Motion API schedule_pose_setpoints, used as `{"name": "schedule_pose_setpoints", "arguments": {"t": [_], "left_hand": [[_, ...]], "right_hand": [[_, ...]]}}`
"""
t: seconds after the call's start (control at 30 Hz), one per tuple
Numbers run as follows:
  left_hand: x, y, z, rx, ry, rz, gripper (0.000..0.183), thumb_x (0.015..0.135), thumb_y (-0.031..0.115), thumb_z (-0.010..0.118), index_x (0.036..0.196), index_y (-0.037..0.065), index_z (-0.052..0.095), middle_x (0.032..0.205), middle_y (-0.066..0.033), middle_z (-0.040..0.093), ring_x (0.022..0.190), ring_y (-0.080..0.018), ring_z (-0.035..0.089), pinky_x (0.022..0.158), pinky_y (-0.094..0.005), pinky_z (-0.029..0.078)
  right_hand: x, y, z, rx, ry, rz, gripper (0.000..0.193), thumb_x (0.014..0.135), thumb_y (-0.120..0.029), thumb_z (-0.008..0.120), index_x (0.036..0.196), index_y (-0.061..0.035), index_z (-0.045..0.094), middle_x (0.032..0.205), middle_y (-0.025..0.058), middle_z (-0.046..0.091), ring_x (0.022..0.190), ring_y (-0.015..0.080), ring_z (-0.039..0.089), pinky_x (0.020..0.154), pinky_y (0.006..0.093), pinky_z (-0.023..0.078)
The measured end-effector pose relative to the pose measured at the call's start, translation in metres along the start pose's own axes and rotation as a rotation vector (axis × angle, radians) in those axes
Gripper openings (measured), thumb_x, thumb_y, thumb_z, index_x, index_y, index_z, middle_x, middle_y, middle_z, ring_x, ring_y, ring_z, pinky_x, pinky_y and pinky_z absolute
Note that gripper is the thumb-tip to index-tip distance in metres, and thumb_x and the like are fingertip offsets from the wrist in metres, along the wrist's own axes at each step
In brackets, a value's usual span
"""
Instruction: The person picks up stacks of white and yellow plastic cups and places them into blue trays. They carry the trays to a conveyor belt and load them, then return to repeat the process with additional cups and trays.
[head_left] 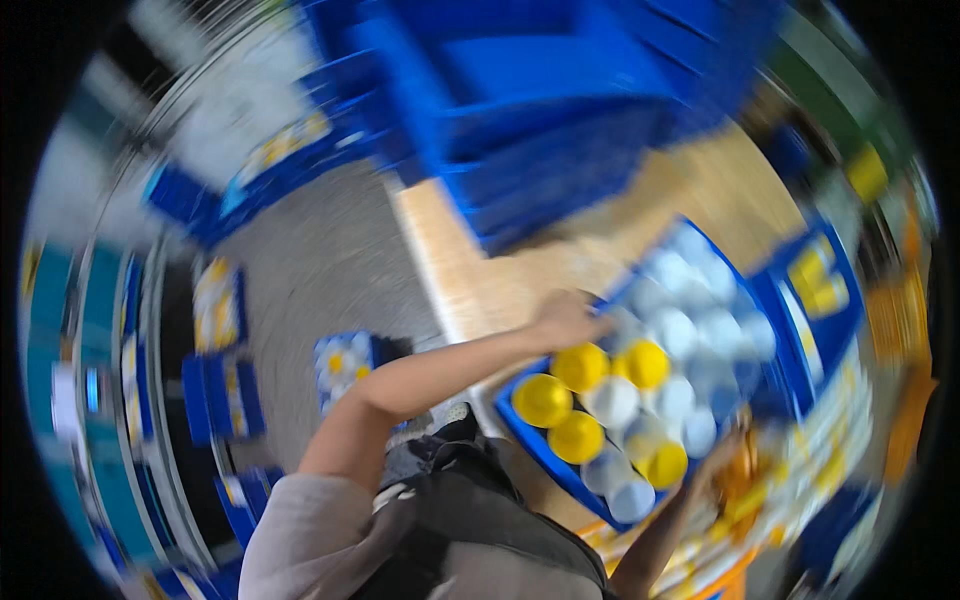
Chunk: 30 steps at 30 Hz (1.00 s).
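A shallow blue crate point(540, 448) sits in front of me, turned at an angle and filled with round, cup-like pieces. Most are white or translucent, such as a white cup point(612, 402); several are yellow, such as a yellow cup point(542, 400). On the crate's left rim is my left hand point(572, 320), its fingers curled around the edge. My right hand point(728, 458) grips the opposite rim. Motion blurs both hands, and the right fingers are partly hidden.
Stacked blue bins point(550, 120) stand on the wooden table point(470, 290) ahead. More yellow and white pieces point(690, 550) lie at right, beside another blue crate point(835, 300). Further crates point(222, 395) stand on the left, near the grey floor point(310, 260).
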<state>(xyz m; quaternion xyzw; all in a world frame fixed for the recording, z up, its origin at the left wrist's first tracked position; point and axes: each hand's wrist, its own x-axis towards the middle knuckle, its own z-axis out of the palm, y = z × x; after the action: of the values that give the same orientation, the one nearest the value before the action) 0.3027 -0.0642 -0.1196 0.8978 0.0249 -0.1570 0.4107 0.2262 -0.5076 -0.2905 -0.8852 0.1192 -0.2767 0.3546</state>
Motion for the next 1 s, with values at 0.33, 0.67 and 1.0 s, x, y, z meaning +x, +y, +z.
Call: {"name": "schedule_pose_setpoints", "arguments": {"t": [0.33,0.67,1.0], "left_hand": [[-0.036,-0.023,0.01,-0.772,-0.227,-0.102,0.083,0.075,0.038,0.073,0.144,0.003,0.043,0.138,-0.0212,0.053,0.122,-0.0318,0.054,0.1,-0.0428,0.045],[-0.279,-0.205,-0.075,-0.857,0.128,-0.032,0.099,0.076,0.046,0.072,0.151,0.0,0.028,0.147,-0.0274,0.038,0.135,-0.0371,0.04,0.112,-0.0409,0.033],[-0.499,-0.46,-0.132,-1.087,0.574,-0.442,0.095,0.074,0.034,0.075,0.153,0.006,0.029,0.152,-0.0217,0.033,0.139,-0.0332,0.037,0.115,-0.0395,0.031]], "right_hand": [[-0.058,-0.169,0.03,0.08,-0.201,-0.009,0.049,0.1,-0.038,0.045,0.133,-0.0016,0.051,0.131,0.0184,0.056,0.115,0.0317,0.057,0.096,0.0416,0.047],[-0.198,-0.343,0.042,0.627,-0.656,0.312,0.061,0.099,-0.049,0.042,0.138,-0.0027,0.045,0.134,0.0165,0.054,0.118,0.0309,0.055,0.1,0.0412,0.044],[-0.435,-0.485,0.188,0.791,-1.327,0.782,0.062,0.099,-0.054,0.044,0.134,-0.004,0.05,0.127,0.0101,0.06,0.113,0.0268,0.059,0.099,0.038,0.045]]}}
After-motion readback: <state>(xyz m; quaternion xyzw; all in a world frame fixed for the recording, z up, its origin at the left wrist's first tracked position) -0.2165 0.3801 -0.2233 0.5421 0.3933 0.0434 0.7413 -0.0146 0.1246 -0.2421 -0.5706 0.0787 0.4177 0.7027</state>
